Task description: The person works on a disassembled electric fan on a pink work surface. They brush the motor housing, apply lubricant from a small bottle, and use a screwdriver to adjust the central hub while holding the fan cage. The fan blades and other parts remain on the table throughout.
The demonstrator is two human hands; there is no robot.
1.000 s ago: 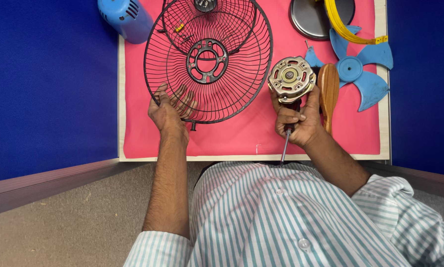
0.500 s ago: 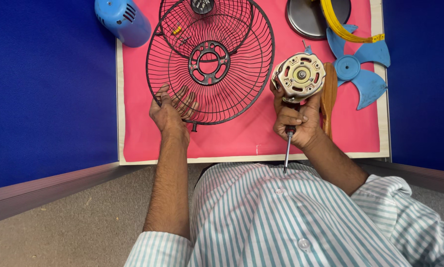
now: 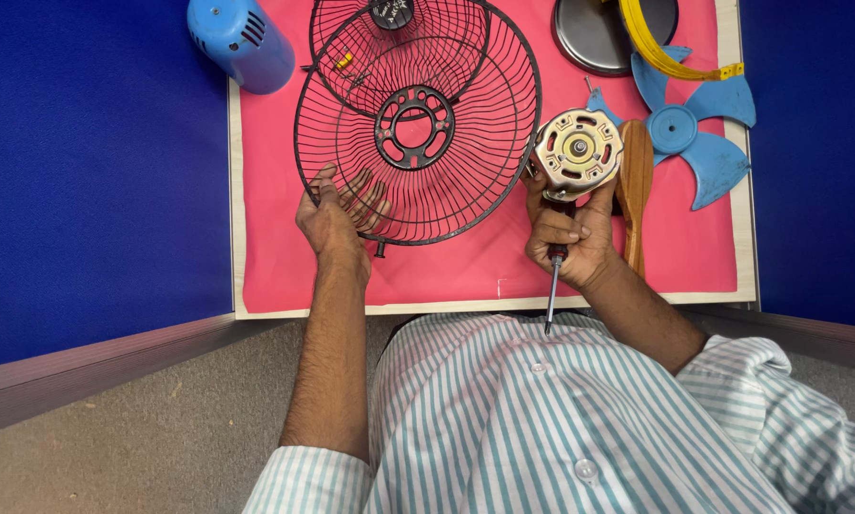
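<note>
Two wire guards lie on the pink mat (image 3: 275, 257); our left hand (image 3: 330, 221) rests fingers spread on the rim of the large guard (image 3: 418, 128), light, springy, best taken by its rim. Our right hand (image 3: 568, 233) is closed around the fan motor (image 3: 577, 152) and a screwdriver (image 3: 553, 286); the motor looks dense and heavy, gripped by its casing

Place: it looked like a small repair bench or workshop station.
Surface: a pink mat (image 3: 465, 262) lay on a pale board, with blue partition walls (image 3: 94, 171) left and right.
Parts: black wire fan guards (image 3: 418, 124), a blue fan blade (image 3: 694, 133), a blue motor housing (image 3: 240, 40) and a bare fan motor (image 3: 577, 152) were spread out.
Tool: a screwdriver (image 3: 553, 286) was present.
</note>
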